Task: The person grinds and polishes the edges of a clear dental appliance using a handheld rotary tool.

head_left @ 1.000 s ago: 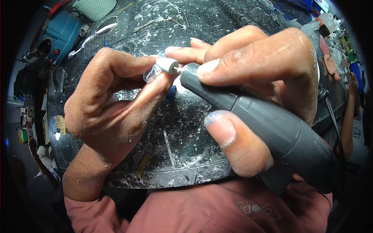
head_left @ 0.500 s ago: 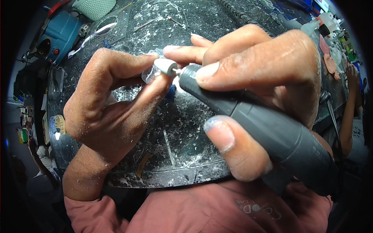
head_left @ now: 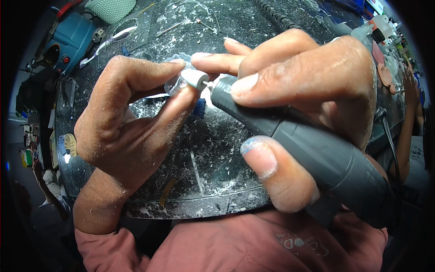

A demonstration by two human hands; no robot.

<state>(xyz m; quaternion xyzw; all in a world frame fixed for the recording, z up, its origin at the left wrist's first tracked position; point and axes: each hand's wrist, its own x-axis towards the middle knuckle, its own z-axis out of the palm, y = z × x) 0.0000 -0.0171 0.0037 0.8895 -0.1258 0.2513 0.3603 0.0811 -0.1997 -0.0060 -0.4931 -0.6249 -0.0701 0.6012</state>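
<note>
My left hand pinches a small clear plastic dental piece between thumb and fingers; the fingers cover much of it, so its full shape is hidden. In my right hand lies a dark grey rotary handpiece, gripped between the fingers above and the thumb below. A pale grey cone-shaped grinding tip on a thin metal shank points left from it. The tip lies against or just over the clear piece, beside my left fingertips. Whether it spins cannot be made out. White dust coats my left hand.
White dust and shavings litter the black tabletop. Thin burs lie beyond my hands. A teal machine and a pale green basket stand far left, a dental model at the left edge. Another person's arm shows at right.
Both hands hold nearly the same pose. The handpiece and its tip have shifted very slightly right and down, and a little more of the clear piece shows.
</note>
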